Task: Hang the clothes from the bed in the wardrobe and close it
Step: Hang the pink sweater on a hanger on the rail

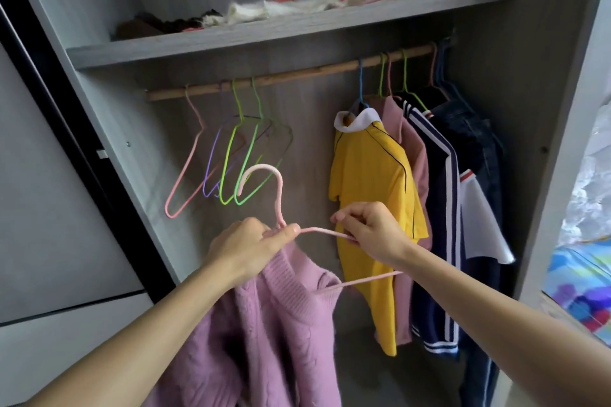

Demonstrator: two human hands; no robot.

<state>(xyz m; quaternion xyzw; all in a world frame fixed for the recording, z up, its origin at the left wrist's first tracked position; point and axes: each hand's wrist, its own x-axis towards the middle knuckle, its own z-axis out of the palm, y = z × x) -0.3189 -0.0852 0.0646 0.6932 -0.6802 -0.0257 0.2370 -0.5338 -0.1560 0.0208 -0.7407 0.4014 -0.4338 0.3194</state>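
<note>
I hold the pink hanger point(280, 195) before the open wardrobe point(529, 109), below its rail point(314, 71), one arm inside the mauve sweater point(264, 324). My left grip point(254, 248) curls round the hanger's neck and the sweater's collar. My right grip point(370, 228) pinches the bare shoulder wire.

Only the person's two arms showed, bare along their whole visible length with skin uncovered from elbow to wrist. The left forearm point(139, 324) and the right forearm point(489, 304) were slender and smooth. The left hand point(246, 248) and the right hand point(370, 228) were bare as well, with slim fingers. A short, rounded nail showed on a right fingertip point(338, 217).
</note>
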